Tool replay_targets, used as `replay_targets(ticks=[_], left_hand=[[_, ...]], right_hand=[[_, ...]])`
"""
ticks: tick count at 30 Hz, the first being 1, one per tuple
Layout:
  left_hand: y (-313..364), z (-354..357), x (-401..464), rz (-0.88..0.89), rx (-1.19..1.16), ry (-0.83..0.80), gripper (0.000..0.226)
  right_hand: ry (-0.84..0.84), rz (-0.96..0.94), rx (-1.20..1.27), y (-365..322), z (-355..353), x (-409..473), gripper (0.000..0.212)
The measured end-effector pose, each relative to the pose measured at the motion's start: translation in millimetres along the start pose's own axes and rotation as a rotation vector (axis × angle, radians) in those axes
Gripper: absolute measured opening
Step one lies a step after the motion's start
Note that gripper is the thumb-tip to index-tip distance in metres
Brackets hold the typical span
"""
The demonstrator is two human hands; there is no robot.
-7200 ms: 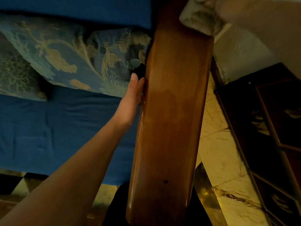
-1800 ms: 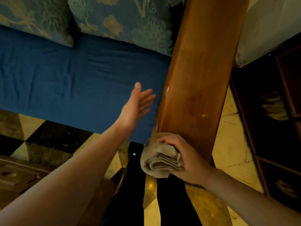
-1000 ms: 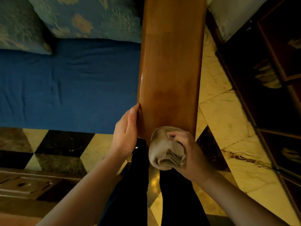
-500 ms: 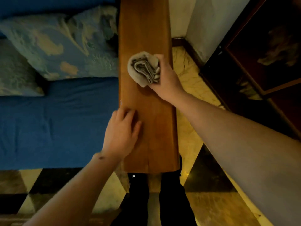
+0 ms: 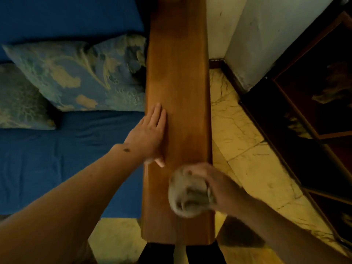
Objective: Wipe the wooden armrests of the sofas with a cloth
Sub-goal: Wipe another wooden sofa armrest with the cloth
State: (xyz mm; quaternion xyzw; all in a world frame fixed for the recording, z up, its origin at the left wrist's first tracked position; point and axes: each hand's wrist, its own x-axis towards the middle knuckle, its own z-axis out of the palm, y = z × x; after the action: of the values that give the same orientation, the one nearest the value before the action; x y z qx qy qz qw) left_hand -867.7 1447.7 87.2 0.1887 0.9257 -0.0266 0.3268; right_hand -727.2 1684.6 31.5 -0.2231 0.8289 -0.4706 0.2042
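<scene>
The wooden armrest (image 5: 178, 115) runs as a broad, glossy brown plank from the top of the view down to its squared near end at the bottom, lying between the sofa seat on its left and the floor on its right. A wadded grey cloth (image 5: 188, 196) sits on the armrest's top face near the near end, toward the right edge; it is motion-blurred, so its folds cannot be made out clearly. The right hand (image 5: 219, 185) grips the cloth, fingers curled over its top and right side, with the forearm entering from the lower right corner. The left hand (image 5: 150, 136) lies flat on the armrest's left edge, further up the plank than the cloth and apart from it; its fingers are straight and held together, pointing up the plank, the thumb stretched back toward the near end, and it holds nothing. The left forearm crosses the seat from the lower left. The blue seat cushion (image 5: 57, 164) is just beside the armrest, its fabric lightly creased. A patterned blue and tan throw pillow (image 5: 80, 77) rests on the seat with one corner against the armrest's side, and a second patterned pillow (image 5: 17, 100) lies at the left edge, partly under the first. A marble-tiled floor (image 5: 245, 157) shows to the right of the armrest, bounded by a pale wall (image 5: 266, 35) and a dark wooden cabinet (image 5: 312, 111).
</scene>
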Motion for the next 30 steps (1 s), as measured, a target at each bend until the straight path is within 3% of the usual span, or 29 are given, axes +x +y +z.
replay_targets(ticks=[1, 5, 11, 15, 18, 24, 27, 30], left_hand=[[-1.9, -0.7, 5.8, -0.014, 0.012, 0.013, 0.171], [4.1, 4.7, 6.4, -0.045, 0.039, -0.010, 0.170], [9.9, 0.3, 5.4, -0.061, 0.041, -0.035, 0.164], [3.7, 1.4, 7.6, -0.040, 0.034, -0.028, 0.162], [-1.7, 1.4, 7.9, -0.021, -0.021, -0.008, 0.164], [-7.3, 10.0, -4.8, 0.060, -0.244, 0.165, 0.158], [-8.6, 39.6, -40.4, -0.146, -0.572, 0.441, 0.127], [1.1, 88.9, -85.5, -0.387, -0.864, 0.487, 0.107]], right_hand=[[0.061, 0.058, -0.028, 8.4, -25.6, 30.0, 0.096], [0.312, 0.223, 0.090, 29.8, -124.0, 157.6, 0.074], [0.456, 0.122, -0.084, 51.0, -225.2, 332.5, 0.080], [0.531, 0.086, -0.118, 50.0, -236.6, 389.3, 0.074], [0.544, 0.093, -0.111, 38.1, -222.1, 381.1, 0.071], [0.397, 0.119, -0.061, 4.2, -144.3, 290.8, 0.075], [0.329, 0.140, -0.054, -3.7, -96.7, 226.0, 0.066], [0.200, 0.217, -0.099, -15.2, -30.5, 131.7, 0.067]])
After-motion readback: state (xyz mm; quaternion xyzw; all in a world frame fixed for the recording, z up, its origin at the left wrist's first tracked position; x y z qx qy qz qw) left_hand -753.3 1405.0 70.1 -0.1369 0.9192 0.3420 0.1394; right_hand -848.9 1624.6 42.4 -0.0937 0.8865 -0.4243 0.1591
